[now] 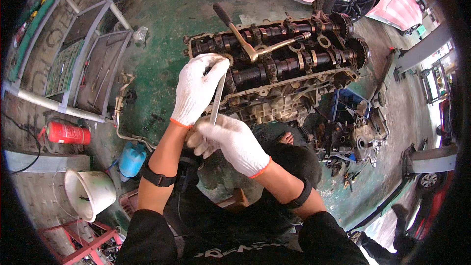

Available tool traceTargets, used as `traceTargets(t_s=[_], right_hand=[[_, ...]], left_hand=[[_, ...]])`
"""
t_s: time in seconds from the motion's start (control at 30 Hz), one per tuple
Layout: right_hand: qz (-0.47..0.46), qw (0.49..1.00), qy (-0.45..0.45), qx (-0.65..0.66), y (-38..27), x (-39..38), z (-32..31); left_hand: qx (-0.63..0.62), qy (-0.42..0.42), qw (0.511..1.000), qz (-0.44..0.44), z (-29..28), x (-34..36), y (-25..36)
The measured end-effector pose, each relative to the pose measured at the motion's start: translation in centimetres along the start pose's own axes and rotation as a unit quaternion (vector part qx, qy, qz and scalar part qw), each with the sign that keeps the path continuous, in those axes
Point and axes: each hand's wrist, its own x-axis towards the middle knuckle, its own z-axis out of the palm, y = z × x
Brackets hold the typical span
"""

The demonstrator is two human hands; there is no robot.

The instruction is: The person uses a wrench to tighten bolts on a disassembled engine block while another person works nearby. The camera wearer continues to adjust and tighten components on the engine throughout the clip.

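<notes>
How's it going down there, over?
Left hand, right hand: both on slim metal tool. Engine part beyond, camshafts exposed. Socket wrench lying across its top.

Head-worn view (wide fisheye), facing down, near the engine [273,70]

At the near left corner of the engine [279,110], the gloved left hand [198,86] and right hand [230,140] grip a slim metal tool [218,99], while a ratchet [242,39] lies across the top, its black handle [222,14] jutting past the far edge.
</notes>
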Motion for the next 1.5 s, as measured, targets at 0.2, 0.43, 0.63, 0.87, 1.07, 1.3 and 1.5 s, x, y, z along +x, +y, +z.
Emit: traceTargets(t_s=[0.2, 0.43, 0.63, 0.87, 1.07, 1.3, 1.5], right_hand=[[-0.058, 0.997, 0.019, -0.036, -0.4, 1.1, -0.1], [-0.01, 0.981, 0.049, -0.186, -3.7, -1.4, -0.2], [-0.067, 0.978, 0.123, -0.156, -6.1, -2.7, -1.6], [-0.166, 0.963, 0.162, -0.139, -6.4, -2.5, -3.6], [-0.23, 0.939, 0.221, -0.126, -7.5, -3.3, -4.3], [-0.29, 0.918, 0.247, -0.112, -7.5, -3.0, -4.9], [-0.182, 0.932, 0.264, -0.17, -7.6, -3.3, -5.2]], left_hand=[[-0.059, -0.015, 0.998, -0.017, -0.7, 0.0, 0.5], [-0.13, 0.007, 0.988, -0.08, -1.4, -0.2, 1.0], [-0.111, -0.015, 0.991, -0.075, -1.1, -0.5, 1.0], [-0.032, -0.006, 0.999, -0.006, -0.3, -0.4, 0.5], [-0.017, -0.017, 0.999, -0.026, -0.3, -0.5, 0.8], [-0.009, -0.004, 0.999, -0.037, -0.1, -0.4, 0.7], [-0.026, -0.001, 0.999, -0.035, 0.1, -0.4, 0.7]])
